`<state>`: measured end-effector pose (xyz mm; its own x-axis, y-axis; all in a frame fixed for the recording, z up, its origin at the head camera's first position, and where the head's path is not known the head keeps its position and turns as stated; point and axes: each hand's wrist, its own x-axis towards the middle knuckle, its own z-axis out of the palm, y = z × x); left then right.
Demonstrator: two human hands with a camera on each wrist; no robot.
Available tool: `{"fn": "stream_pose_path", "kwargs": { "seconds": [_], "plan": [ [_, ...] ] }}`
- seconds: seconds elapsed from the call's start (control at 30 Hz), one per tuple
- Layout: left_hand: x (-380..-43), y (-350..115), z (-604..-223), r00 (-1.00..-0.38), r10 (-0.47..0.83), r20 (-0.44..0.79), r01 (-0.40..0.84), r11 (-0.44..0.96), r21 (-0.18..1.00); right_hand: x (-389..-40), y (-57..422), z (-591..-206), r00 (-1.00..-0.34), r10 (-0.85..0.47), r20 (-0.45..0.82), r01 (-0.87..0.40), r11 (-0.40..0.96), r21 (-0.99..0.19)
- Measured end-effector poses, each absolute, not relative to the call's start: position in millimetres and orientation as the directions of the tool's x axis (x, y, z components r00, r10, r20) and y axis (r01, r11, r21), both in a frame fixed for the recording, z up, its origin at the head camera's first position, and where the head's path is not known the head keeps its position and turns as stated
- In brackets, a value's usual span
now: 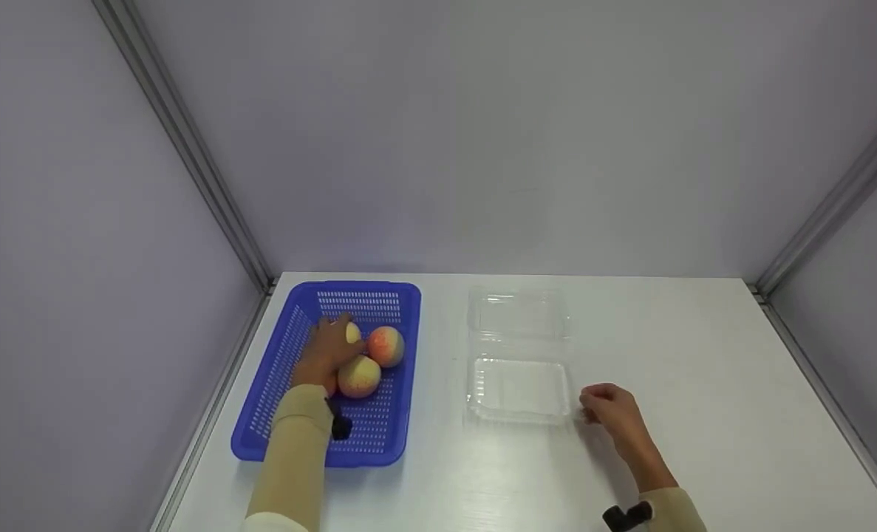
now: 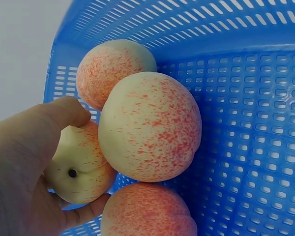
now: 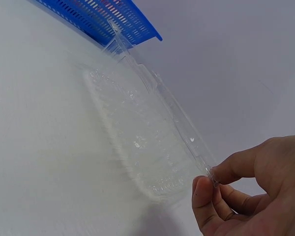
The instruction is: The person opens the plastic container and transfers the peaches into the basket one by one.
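Inside a blue plastic basket (image 1: 414, 318), my left hand (image 1: 329, 351) has its thumb and fingers curled round a yellow-and-red peach (image 2: 78, 167) with a small dark spot at one end. Other peaches crowd against it: a large speckled peach (image 2: 150, 128), a speckled peach (image 2: 116, 69) behind that, and a redder peach (image 2: 147, 214) by the fingertips. On the right, my right hand (image 1: 612, 414) pinches the rim of a clear plastic clamshell box (image 1: 523, 391) between thumb and fingers. The box lies open, its lid (image 1: 519, 314) folded back towards the wall.
The basket and box stand side by side on a white table (image 1: 689, 347). A pale wall (image 1: 512, 148) rises behind the table's far edge, with grey metal corner posts (image 1: 187, 140) to either side. Both wrists carry small black devices.
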<state>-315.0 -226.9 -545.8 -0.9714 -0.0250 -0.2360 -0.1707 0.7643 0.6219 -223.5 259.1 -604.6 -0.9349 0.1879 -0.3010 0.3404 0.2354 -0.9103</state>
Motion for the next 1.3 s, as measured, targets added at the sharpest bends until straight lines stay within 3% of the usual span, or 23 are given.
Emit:
{"fn": "stream_pose_path", "kwargs": {
  "seconds": [0.8,1.3],
  "plan": [
    [-312.1,-227.3,-546.9,-0.976,-0.012,-0.216,-0.154,0.741,0.653,-222.9,261.3,-606.6,-0.939,0.185,-0.289,0.328,0.236,-0.915],
    [-316.1,-230.3,-543.0,-0.98,0.02,-0.199,-0.1,0.811,0.576,-223.7,259.8,-608.4,-0.936,0.198,-0.29,0.332,0.228,-0.915]
  ]
}}
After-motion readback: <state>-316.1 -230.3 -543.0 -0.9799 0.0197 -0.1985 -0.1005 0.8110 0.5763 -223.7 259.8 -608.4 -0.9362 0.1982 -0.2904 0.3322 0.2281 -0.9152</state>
